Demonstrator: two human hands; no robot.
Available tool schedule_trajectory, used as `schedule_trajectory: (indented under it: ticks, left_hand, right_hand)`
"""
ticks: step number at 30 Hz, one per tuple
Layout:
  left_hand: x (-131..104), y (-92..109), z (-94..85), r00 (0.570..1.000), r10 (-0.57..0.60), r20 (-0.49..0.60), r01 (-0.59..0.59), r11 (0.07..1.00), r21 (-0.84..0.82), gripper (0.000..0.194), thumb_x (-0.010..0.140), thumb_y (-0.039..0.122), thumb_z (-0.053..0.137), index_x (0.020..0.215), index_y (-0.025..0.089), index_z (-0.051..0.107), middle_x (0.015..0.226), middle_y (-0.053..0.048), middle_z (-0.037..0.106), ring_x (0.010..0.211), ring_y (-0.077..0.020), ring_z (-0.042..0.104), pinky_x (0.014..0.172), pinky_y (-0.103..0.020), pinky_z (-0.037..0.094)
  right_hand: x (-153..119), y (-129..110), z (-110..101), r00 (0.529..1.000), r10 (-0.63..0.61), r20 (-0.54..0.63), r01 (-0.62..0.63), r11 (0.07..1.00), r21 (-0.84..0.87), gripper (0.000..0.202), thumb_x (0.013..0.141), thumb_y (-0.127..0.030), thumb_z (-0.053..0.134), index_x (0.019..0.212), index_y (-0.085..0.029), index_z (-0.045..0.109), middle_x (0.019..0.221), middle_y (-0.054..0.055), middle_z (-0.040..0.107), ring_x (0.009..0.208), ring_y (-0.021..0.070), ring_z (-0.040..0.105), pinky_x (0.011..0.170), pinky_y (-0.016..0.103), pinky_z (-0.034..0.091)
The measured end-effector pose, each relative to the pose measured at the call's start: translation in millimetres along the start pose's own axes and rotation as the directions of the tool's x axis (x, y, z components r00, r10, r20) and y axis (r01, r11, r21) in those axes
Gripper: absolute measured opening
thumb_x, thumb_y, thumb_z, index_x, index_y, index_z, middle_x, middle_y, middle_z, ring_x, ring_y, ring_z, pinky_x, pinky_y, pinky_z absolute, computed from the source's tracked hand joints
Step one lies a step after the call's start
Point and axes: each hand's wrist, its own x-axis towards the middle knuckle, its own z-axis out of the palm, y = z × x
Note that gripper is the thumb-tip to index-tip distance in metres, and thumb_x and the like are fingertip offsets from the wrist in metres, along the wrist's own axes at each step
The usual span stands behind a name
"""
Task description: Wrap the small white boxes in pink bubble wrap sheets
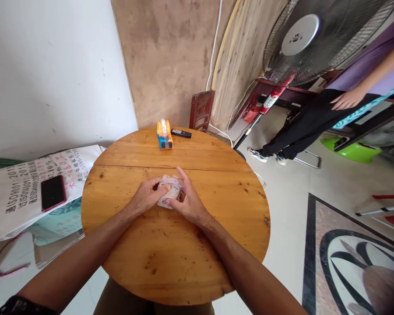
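Wooden and round, a table (184, 245) fills the middle of the scene, its planks knotted and split by one seam across the far half. Behind it a large board (246, 48) leans against the wall, and a big floor fan (318, 37) tilts in at upper right. Beyond the fan a second person (318, 116) sits in black trousers, one hand resting on the thigh, well apart from the table. Printed white sacks (22, 192) are stacked at the table's left edge, with a dark phone in a red case (53, 192) lying face up on top. A dark red chair back (202, 109) stands just past the far rim. On the far side of the tabletop sit an orange and blue tape dispenser (164, 134) and, just beside it, a small black handset (181, 133). Near the table's centre lies a small crumpled clear plastic bag (169, 191), resting on the wood with nothing between it and the person working on it. The left hand (146, 196) closes on the bag's left end, fingers curled and pinching the plastic. The right hand (187, 199) grips its right end, thumb beneath and index finger stretched over the top. What the bag holds cannot be made out.
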Motion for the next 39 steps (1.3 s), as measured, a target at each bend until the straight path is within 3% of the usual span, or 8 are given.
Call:
schedule_trajectory:
  ticks: [4, 9, 12, 19, 25, 31, 39]
  left_hand:
    - [-1, 3, -3.8, 0.983, 0.011, 0.183, 0.025, 0.981, -0.193, 0.034, 0.078, 0.035, 0.063, 0.104, 0.014, 0.068, 0.096, -0.006, 0.072, 0.088, -0.0225, 0.065, 0.077, -0.031, 0.049]
    - [1, -4, -0.2, 0.968, 0.023, 0.249, 0.044, 0.965, -0.26, 0.046, 0.075, 0.036, 0.073, 0.115, 0.014, 0.066, 0.109, -0.01, 0.073, 0.099, -0.026, 0.068, 0.088, -0.037, 0.051]
    - [4, -10, 1.5, 0.966, 0.038, 0.254, 0.04, 0.954, -0.296, 0.048, 0.077, 0.041, 0.073, 0.117, 0.015, 0.066, 0.112, -0.01, 0.072, 0.101, -0.026, 0.067, 0.089, -0.037, 0.052]
    - [7, -13, 0.5, 0.971, 0.072, 0.227, -0.011, 0.965, -0.26, 0.048, 0.082, 0.046, 0.069, 0.118, 0.015, 0.067, 0.115, -0.01, 0.072, 0.101, -0.0247, 0.066, 0.088, -0.035, 0.051]
    - [5, -5, -2.2, 0.97, -0.006, 0.244, 0.069, 0.966, -0.25, 0.049, 0.082, 0.054, 0.066, 0.112, 0.015, 0.07, 0.105, -0.009, 0.074, 0.096, -0.0254, 0.068, 0.083, -0.034, 0.053]
    - [4, -3, -3.5, 0.952, -0.007, 0.305, 0.092, 0.96, -0.265, 0.043, 0.075, 0.042, 0.076, 0.108, 0.016, 0.069, 0.106, -0.008, 0.074, 0.096, -0.0238, 0.068, 0.085, -0.035, 0.052]
    - [5, -10, 2.8, 0.981, -0.015, 0.193, 0.071, 0.955, -0.287, 0.035, 0.072, 0.034, 0.079, 0.095, 0.015, 0.062, 0.09, -0.004, 0.072, 0.077, -0.0159, 0.067, 0.069, -0.027, 0.05]
  right_hand:
    - [0, -2, -11, 0.999, 0.042, -0.013, -0.041, 0.995, 0.092, 0.107, 0.068, -0.027, 0.077, 0.154, -0.018, 0.013, 0.134, 0.015, 0.058, 0.12, 0.0236, 0.058, 0.109, 0.044, 0.04]
    - [1, -4, -25, 0.995, 0.092, 0.045, -0.099, 0.978, 0.184, 0.103, 0.072, -0.034, 0.074, 0.154, -0.018, 0.013, 0.136, 0.016, 0.056, 0.121, 0.025, 0.058, 0.105, 0.044, 0.044]
    - [1, -4, -26, 0.993, 0.095, 0.067, -0.107, 0.971, 0.215, 0.102, 0.073, -0.036, 0.073, 0.154, -0.018, 0.013, 0.138, 0.016, 0.055, 0.121, 0.0249, 0.058, 0.105, 0.043, 0.044]
    - [-1, -4, -20, 0.999, 0.033, 0.023, -0.034, 0.999, 0.042, 0.1, 0.069, -0.025, 0.074, 0.153, -0.019, 0.02, 0.139, 0.015, 0.053, 0.123, 0.0233, 0.057, 0.108, 0.042, 0.042]
    - [0, 0, -22, 0.987, 0.16, -0.014, -0.154, 0.968, 0.198, 0.105, 0.066, -0.031, 0.079, 0.153, -0.02, 0.022, 0.129, 0.012, 0.063, 0.109, 0.0233, 0.065, 0.097, 0.041, 0.051]
    - [3, 7, -24, 0.974, 0.227, -0.027, -0.217, 0.954, 0.206, 0.102, 0.067, -0.033, 0.079, 0.152, -0.019, 0.024, 0.117, 0.01, 0.07, 0.097, 0.0213, 0.068, 0.088, 0.038, 0.054]
    - [3, 9, -21, 0.98, 0.193, -0.042, -0.186, 0.974, 0.132, 0.097, 0.07, -0.033, 0.071, 0.152, -0.013, 0.023, 0.114, 0.01, 0.07, 0.095, 0.0198, 0.067, 0.084, 0.034, 0.054]
